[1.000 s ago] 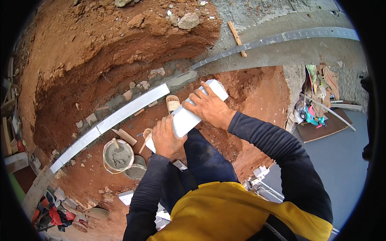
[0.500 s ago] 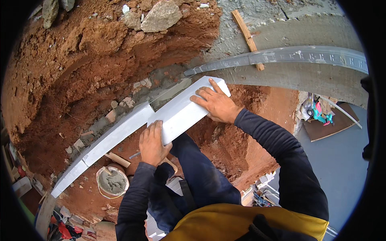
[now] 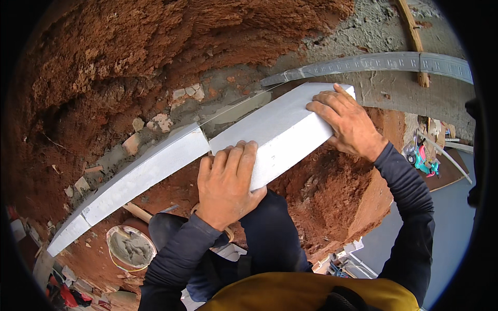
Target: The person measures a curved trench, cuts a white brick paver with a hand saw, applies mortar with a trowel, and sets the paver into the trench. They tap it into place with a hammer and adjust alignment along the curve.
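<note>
A large white building block is held tilted between my two hands, just right of the end of a laid row of white blocks. My left hand is wrapped over the block's near-left end, thumb underneath. At the far-right end, my right hand grips the top edge with its fingers bent over it. A thin string stretches along the row's far edge above a bed of grey mortar. Whether the held block touches the row cannot be made out.
Red earth rises beyond the row. A bucket of mortar stands at lower left. Far right, a grey metal channel lies along a concrete beam, under a wooden strip. My knee is below the block.
The held block appears larger and farther right, with both hands still on it. My left hand has shifted right and looks nearer. The whole view has also shifted.
</note>
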`<state>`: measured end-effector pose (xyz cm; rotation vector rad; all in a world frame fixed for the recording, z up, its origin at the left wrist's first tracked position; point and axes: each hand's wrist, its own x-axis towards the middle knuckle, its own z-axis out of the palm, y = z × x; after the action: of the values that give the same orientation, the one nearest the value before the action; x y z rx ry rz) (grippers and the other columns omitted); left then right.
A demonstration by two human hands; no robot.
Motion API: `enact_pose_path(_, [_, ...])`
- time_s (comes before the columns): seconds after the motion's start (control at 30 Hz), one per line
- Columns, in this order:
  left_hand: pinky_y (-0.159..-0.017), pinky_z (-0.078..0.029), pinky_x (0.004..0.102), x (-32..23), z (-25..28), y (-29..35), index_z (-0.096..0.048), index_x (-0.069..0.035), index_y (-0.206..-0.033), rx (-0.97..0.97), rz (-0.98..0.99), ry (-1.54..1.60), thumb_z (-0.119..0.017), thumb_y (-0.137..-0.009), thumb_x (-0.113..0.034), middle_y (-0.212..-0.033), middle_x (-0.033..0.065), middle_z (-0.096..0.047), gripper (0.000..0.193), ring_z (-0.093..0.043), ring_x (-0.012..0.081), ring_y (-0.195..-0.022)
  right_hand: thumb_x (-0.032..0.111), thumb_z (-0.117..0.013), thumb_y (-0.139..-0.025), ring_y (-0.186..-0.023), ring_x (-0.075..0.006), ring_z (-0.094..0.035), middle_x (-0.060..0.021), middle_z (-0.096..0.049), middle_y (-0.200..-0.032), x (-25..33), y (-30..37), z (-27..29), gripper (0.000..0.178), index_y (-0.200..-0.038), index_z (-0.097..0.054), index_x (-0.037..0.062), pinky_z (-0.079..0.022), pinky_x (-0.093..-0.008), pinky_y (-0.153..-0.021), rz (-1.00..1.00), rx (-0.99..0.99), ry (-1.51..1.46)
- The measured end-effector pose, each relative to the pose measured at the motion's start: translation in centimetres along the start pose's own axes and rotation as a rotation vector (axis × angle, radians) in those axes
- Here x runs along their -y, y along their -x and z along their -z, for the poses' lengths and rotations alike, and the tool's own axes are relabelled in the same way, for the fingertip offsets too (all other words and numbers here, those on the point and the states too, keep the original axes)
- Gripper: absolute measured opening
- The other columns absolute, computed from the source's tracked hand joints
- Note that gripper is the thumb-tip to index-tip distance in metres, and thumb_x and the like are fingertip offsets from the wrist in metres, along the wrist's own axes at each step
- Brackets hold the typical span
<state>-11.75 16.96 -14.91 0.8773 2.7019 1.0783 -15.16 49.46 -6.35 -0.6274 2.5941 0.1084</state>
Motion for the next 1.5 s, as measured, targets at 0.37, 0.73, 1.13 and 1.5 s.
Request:
enact_pose_path(0.37, [-0.090, -0.043, 0.0388, 2.1, -0.8, -0.2, -0.058, -0.004, -0.143, 0.016, -0.035, 0.029, -0.092, -0.063, -0.029, -0.126, 0.0087, -0.066, 0.091, -0.062, 0.0242, -0.107, 0.003, -0.092, -0.062, -0.137, -0.0358, -0.056, -0.0133, -0.059, -0.142, 1.0, -1.6, 0.0, 0.098, -0.149, -0.050, 0.0153, -0.029, -0.0548, -0.133, -0.021, -0.048, 0.052])
enact_pose_path(0.73, [-0.100, -0.044, 0.0425, 5.4, -2.2, 0.3, -0.054, -0.002, -0.145, -0.057, -0.037, 0.085, -0.090, -0.066, -0.026, -0.133, 0.0117, -0.061, 0.090, -0.057, 0.0272, -0.119, 0.001, -0.090, -0.060, -0.134, -0.0397, -0.056, -0.0175, -0.058, -0.139, 3.6, -3.6, -1.0, 0.096, -0.148, -0.050, 0.0110, -0.031, -0.0582, -0.131, -0.087, -0.078, 0.092])
enact_pose_path(1.13, [-0.091, -0.047, 0.0444, 6.7, -2.2, -0.9, -0.059, 0.000, -0.140, -0.076, -0.086, 0.085, -0.084, -0.063, -0.019, -0.121, 0.0152, -0.063, 0.082, -0.058, 0.0352, -0.106, 0.008, -0.091, -0.068, -0.148, -0.0364, -0.047, -0.0146, -0.053, -0.151, 2.7, -3.4, -2.3, 0.099, -0.156, -0.045, 0.0142, -0.026, -0.0546, -0.134, -0.095, -0.090, 0.085])
enact_pose_path(1.5, [-0.092, -0.047, 0.0461, 7.0, -2.8, -1.0, -0.058, 0.001, -0.141, -0.060, -0.128, 0.043, -0.085, -0.062, -0.024, -0.121, 0.0166, -0.061, 0.088, -0.057, 0.0363, -0.106, 0.011, -0.089, -0.072, -0.158, -0.0366, -0.036, -0.0130, -0.041, -0.168, 1.3, -3.2, -4.5, 0.104, -0.163, -0.040, 0.0224, -0.024, -0.0587, -0.134, -0.063, -0.172, 0.029])
